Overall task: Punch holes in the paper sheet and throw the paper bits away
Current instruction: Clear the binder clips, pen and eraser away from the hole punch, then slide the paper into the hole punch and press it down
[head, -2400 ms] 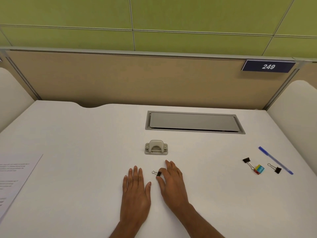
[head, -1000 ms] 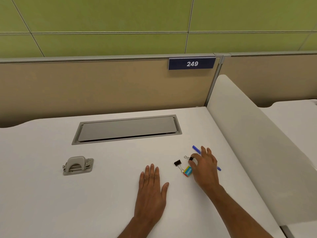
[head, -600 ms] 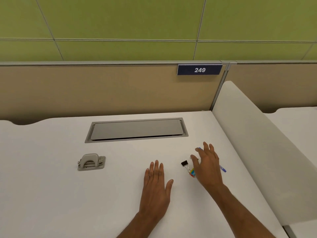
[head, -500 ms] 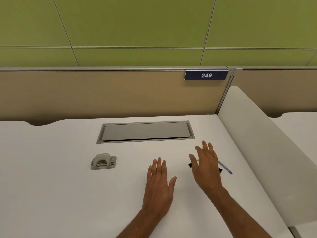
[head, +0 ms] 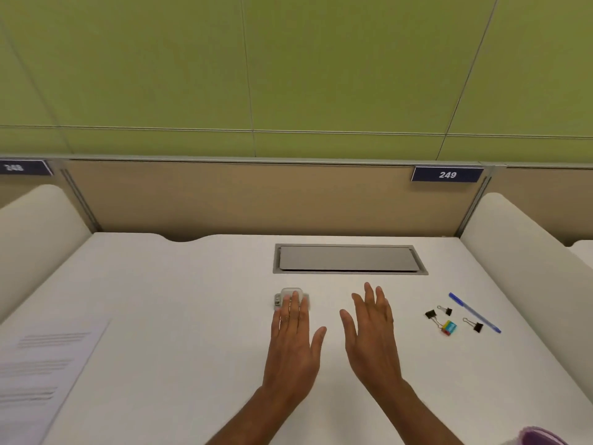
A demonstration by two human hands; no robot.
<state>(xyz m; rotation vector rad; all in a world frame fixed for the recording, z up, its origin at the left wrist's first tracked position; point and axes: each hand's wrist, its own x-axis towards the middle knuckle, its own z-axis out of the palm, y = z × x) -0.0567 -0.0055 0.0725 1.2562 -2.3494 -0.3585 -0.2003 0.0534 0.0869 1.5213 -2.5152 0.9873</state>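
Observation:
A small grey hole punch [head: 290, 294] stands on the white desk [head: 192, 300] near the middle. My left hand [head: 293, 340] lies flat and open, its fingertips overlapping the punch's front edge. My right hand [head: 372, 335] hovers open just to the right of it, fingers spread, holding nothing. The printed paper sheet [head: 41, 367] lies at the desk's left front edge, well away from both hands.
Three black binder clips [head: 431, 314], a small multicoloured block [head: 448, 327] and a blue pen [head: 474, 312] lie at the right. A grey cable hatch [head: 349, 259] sits behind the punch. White side dividers [head: 526, 261] flank the desk. Something purple [head: 539, 438] shows at the bottom right corner.
My right hand carried a binder clip from the middle to the group at the right, let it go and came back to the centre. My left hand's fingertips now reach the punch.

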